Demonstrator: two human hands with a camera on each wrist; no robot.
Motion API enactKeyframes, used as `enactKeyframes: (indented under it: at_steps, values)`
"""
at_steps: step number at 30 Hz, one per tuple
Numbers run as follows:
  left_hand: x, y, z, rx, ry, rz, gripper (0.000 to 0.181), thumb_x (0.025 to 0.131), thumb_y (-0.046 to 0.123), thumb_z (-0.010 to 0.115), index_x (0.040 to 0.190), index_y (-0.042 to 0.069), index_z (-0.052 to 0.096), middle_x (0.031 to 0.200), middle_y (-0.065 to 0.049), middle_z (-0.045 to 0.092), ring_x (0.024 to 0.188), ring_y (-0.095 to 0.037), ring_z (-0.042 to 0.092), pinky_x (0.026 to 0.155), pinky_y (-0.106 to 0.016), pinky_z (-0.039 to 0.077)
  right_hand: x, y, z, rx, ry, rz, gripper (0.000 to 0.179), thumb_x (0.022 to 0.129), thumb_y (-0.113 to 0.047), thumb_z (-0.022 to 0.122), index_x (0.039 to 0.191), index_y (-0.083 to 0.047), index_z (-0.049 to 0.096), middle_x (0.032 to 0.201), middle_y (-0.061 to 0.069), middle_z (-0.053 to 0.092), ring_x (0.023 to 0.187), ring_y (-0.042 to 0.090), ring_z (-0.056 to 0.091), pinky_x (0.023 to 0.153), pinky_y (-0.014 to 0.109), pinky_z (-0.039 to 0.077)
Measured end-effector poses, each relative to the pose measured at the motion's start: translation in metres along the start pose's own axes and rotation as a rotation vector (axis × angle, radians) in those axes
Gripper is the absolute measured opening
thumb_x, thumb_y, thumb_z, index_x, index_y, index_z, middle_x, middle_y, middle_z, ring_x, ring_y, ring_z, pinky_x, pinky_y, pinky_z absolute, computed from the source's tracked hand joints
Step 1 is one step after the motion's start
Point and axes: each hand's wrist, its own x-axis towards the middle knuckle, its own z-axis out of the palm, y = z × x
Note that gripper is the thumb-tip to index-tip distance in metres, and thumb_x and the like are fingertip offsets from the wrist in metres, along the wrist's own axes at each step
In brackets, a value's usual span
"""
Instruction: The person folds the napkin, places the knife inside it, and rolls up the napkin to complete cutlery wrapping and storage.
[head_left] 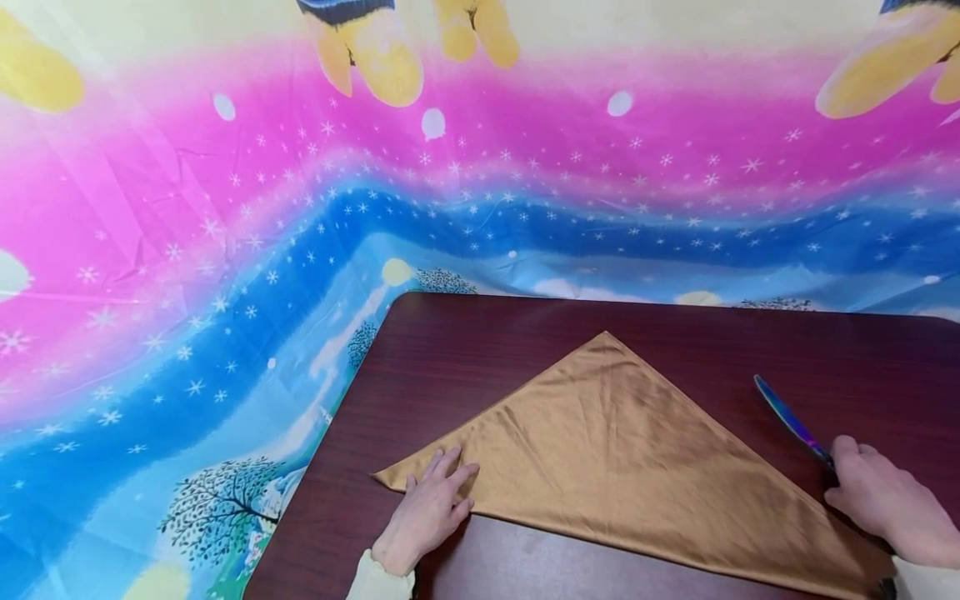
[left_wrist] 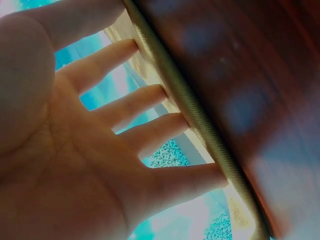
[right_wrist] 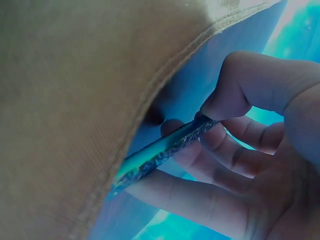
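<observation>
A gold-brown satin napkin (head_left: 600, 450), folded into a triangle, lies on the table with its peak pointing away. My left hand (head_left: 429, 508) rests on the napkin's left corner, fingers spread and straight. In the left wrist view, the fingertips (left_wrist: 150, 95) touch along the cloth's folded edge (left_wrist: 200, 125). A table knife (head_left: 787, 417) with a shiny blue-purple finish is in my right hand (head_left: 881, 496), beyond the napkin's right edge. The right wrist view shows thumb and fingers pinching the knife's patterned handle (right_wrist: 165, 150); cloth hides its other end.
The dark red-brown wooden table (head_left: 465, 358) has a rounded far left corner. Behind and to its left hangs a printed cloth backdrop (head_left: 525, 142) in pink and blue with snowflakes.
</observation>
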Motion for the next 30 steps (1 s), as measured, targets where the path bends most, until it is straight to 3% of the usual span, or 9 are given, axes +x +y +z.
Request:
enactKeyframes:
  at_steps: [18, 30]
  values:
    - [0.0, 0.002, 0.0, 0.013, -0.007, -0.002, 0.04, 0.09, 0.024, 0.066, 0.129, 0.018, 0.06, 0.147, -0.015, 0.044, 0.137, -0.041, 0.039, 0.088, -0.077, 0.036, -0.007, -0.005, -0.007, 0.018, 0.012, 0.007, 0.038, 0.08, -0.005, 0.068, 0.096, 0.011, 0.038, 0.079, 0.021, 0.047, 0.068, 0.029, 0.051, 0.057, 0.041, 0.042]
    - [0.002, 0.005, 0.0, 0.011, -0.016, -0.007, 0.04, 0.09, 0.022, 0.065, 0.129, 0.016, 0.059, 0.147, -0.018, 0.042, 0.137, -0.044, 0.037, 0.09, -0.076, 0.034, -0.013, -0.013, -0.014, 0.013, 0.113, -0.055, 0.035, 0.08, -0.007, 0.067, 0.092, 0.008, 0.037, 0.075, 0.015, 0.046, 0.064, 0.025, 0.047, 0.053, 0.039, 0.039]
